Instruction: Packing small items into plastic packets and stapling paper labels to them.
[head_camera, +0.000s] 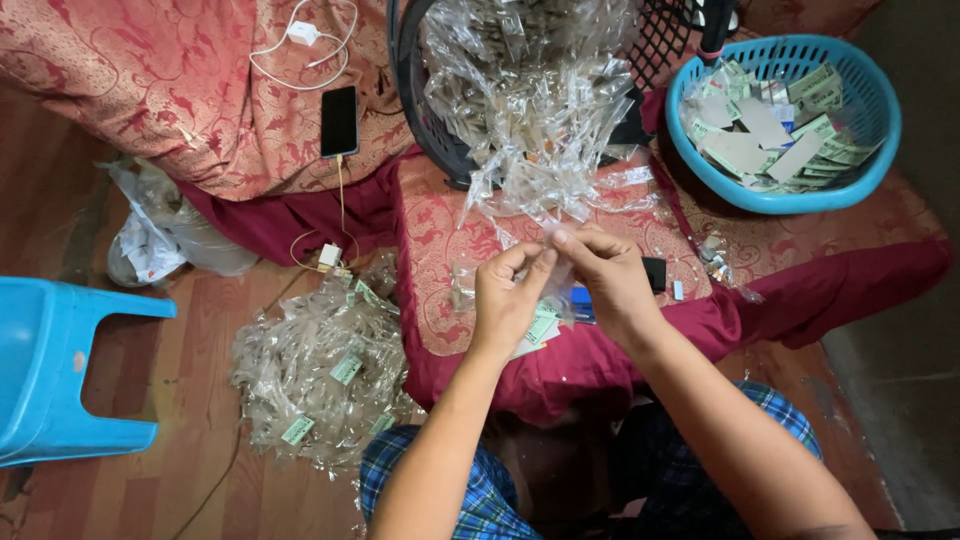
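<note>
Left hand (508, 300) & right hand (608, 275) pinched on clear plastic sleeve (553, 262), fingertips together. Risk: thin film slipping or tearing w/ hard pull; cards (541, 328) beneath could scatter.

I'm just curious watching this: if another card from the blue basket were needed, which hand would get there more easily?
Probably the right hand: the blue basket of cards sits on its side, while the left hand would have to cross over. Both now pinch a clear plastic sleeve.

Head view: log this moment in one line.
left hand + right hand: pinching clear plastic sleeve | over red cushion | blue basket far right
</note>
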